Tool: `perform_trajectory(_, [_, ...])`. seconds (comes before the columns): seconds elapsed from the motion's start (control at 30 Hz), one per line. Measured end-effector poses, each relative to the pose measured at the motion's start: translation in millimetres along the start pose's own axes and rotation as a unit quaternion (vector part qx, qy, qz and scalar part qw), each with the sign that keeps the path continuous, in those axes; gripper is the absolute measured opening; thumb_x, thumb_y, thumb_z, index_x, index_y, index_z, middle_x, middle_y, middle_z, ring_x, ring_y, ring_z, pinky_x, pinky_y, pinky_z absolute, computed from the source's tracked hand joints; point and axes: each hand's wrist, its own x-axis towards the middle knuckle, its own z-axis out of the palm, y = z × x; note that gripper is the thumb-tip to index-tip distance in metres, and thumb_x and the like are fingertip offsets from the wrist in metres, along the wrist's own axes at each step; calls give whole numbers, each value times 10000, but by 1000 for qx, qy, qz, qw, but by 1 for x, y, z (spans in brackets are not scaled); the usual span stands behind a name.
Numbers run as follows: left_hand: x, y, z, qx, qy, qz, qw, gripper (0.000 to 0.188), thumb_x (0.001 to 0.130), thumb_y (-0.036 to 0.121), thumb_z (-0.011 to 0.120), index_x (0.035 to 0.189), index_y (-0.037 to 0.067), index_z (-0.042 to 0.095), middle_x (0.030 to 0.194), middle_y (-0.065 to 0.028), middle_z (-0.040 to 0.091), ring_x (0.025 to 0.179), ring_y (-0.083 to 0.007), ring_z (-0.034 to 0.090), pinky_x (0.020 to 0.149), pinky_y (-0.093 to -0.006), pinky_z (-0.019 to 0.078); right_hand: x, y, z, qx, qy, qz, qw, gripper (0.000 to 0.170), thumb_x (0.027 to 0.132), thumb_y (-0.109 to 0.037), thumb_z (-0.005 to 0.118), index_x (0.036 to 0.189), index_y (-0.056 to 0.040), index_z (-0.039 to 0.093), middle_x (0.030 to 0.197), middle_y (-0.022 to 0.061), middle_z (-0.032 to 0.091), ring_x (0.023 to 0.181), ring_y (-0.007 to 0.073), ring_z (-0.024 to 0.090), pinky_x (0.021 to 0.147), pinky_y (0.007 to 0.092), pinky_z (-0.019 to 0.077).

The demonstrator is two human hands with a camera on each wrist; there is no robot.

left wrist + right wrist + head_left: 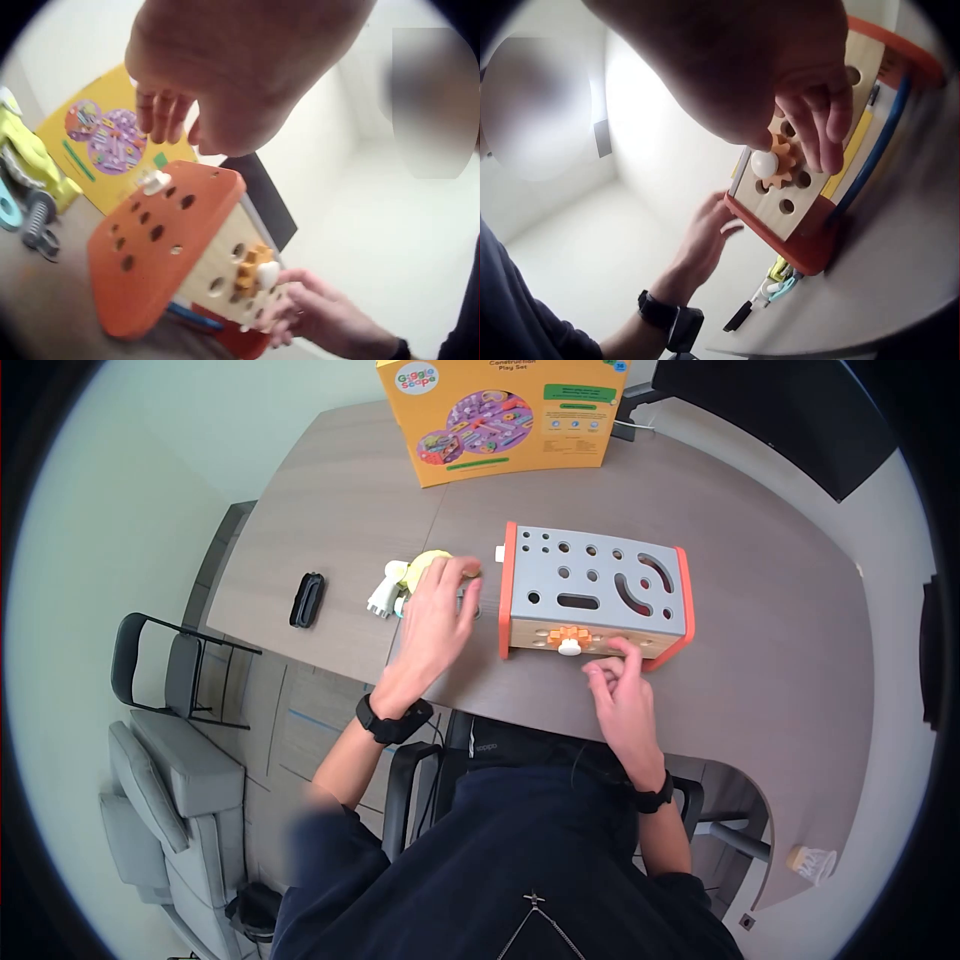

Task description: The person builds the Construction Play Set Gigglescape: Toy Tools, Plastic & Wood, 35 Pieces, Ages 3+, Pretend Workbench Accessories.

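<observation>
A toy workbench point(600, 572) with a grey holed top, wooden front and orange end panels stands on the table. On its front sits an orange gear point(570, 633) with a white knob point(569, 648) at its centre. My right hand point(628, 705) is beside the gear, its fingers loosely bent over the holed front point(784, 214). Left of the workbench, my left hand point(437, 622) hovers over a group of toy parts, fingers relaxed and nothing visible in them. Among these parts are a lime-yellow piece point(426, 562), a white piece point(383, 594) and a grey bolt point(36, 217), partly hidden from above.
A yellow play-set box point(505, 430) stands at the back of the table. Toward the left edge lies a small black case point(307, 600). A monitor point(790, 410) is at the back right, and a paper cup point(811, 864) is at the lower right.
</observation>
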Motion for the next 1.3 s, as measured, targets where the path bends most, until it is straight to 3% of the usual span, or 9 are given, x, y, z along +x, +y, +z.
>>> perform_trajectory(0.1, [-16, -18, 0, 54, -127, -100, 985, 294, 1068, 172, 627, 1339, 60, 609, 1118, -175, 761, 924, -378, 744, 826, -489, 579, -4, 9, -18, -143, 78, -152, 975, 524, 996, -129, 761, 1421, -7, 479, 1294, 164, 735, 1130, 330, 715, 923, 432, 557])
perform_trajectory(0.13, [-23, -22, 3, 45, -143, -85, 985, 291, 1083, 178, 592, 1349, 63, 600, 1024, -169, 778, 900, -385, 755, 820, -494, 585, -2, 6, -26, -199, 84, -225, 950, 713, 922, -136, 824, 1513, -73, 430, 1528, 194, 583, 1393, 354, 556, 1094, 512, 462])
perform_trajectory(0.23, [-38, -25, 12, -3, -216, -120, 969, 283, 1082, 188, 574, 1329, 49, 588, 1073, -216, 780, 992, -452, 741, 845, -551, 575, 7, -12, -34, -369, 154, -331, 854, 856, 867, -135, 854, 1582, -139, 384, 1640, 215, 448, 1486, 387, 455, 1169, 644, 338])
perform_trajectory(0.33, [-47, -24, 21, -18, -254, -112, 960, 321, 1088, 220, 571, 1365, 57, 572, 1116, -225, 785, 1034, -466, 734, 893, -551, 573, 33, 18, -33, -442, 84, -367, 814, 976, 821, -128, 871, 1632, -204, 334, 1682, 212, 383, 1533, 374, 405, 1188, 693, 264])
perform_trajectory(0.43, [-54, -20, 26, -47, -267, -105, 957, 353, 1085, 207, 585, 1396, 45, 547, 1145, -220, 776, 1058, -446, 736, 922, -525, 574, 66, 59, -31, -508, 148, -441, 724, 1032, 784, -116, 884, 1647, -240, 332, 1662, 205, 413, 1528, 363, 419, 1198, 640, 285])
perform_trajectory(0.7, [-57, -21, 17, -140, -222, -130, 956, 480, 1082, 182, 616, 1517, 34, 479, 1398, -223, 654, 1197, -412, 694, 999, -485, 553, 86, 26, -50, -368, 152, -433, 808, 1054, 693, -168, 943, 1618, -176, 438, 1597, 180, 471, 1492, 331, 452, 1196, 569, 327])
perform_trajectory(0.9, [-42, -4, 12, -185, -209, -51, 959, 651, 1107, 254, 605, 1646, 9, 334, 1642, -223, 442, 1503, -370, 476, 1224, -475, 420, 68, -30, -62, 40, 107, -193, 974, 1018, 840, -162, 905, 1674, -27, 338, 1605, 197, 470, 1463, 327, 487, 1218, 473, 404])
perform_trajectory(1.07, [-33, 21, 19, -443, -264, -50, 855, 840, 1156, 293, 528, 1756, 66, -14, 1829, -168, 81, 1684, -274, 142, 1342, -464, 189, 40, -20, -58, 383, -30, 15, 923, 775, 1029, -141, 740, 1670, 14, 333, 1548, 160, 549, 1398, 224, 564, 1168, 385, 484])
perform_trajectory(1.3, [-56, 37, 27, -476, -281, -138, 822, 880, 1097, 61, 570, 1758, 63, -11, 1790, -199, 224, 1598, -280, 362, 1273, -415, 335, 16, 19, -38, 266, -67, 72, 959, 484, 1146, -342, 552, 1452, 30, 606, 1213, 88, 711, 1097, 118, 635, 944, 325, 530])
